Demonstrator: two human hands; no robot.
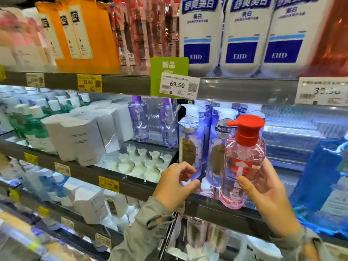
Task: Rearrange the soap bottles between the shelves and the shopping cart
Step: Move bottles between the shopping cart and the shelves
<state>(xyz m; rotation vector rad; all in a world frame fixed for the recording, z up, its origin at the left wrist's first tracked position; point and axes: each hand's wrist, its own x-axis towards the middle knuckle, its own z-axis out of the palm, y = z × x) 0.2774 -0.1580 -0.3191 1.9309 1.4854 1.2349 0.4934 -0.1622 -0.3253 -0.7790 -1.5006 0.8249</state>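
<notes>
The right hand held a see-through pink soap bottle with a red pump top. The left hand gripped a purple bottle on the shelf

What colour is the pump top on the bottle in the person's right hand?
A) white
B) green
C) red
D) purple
C: the right hand holds a pink bottle whose pump top is red; the left hand grips a purple bottle.
</notes>
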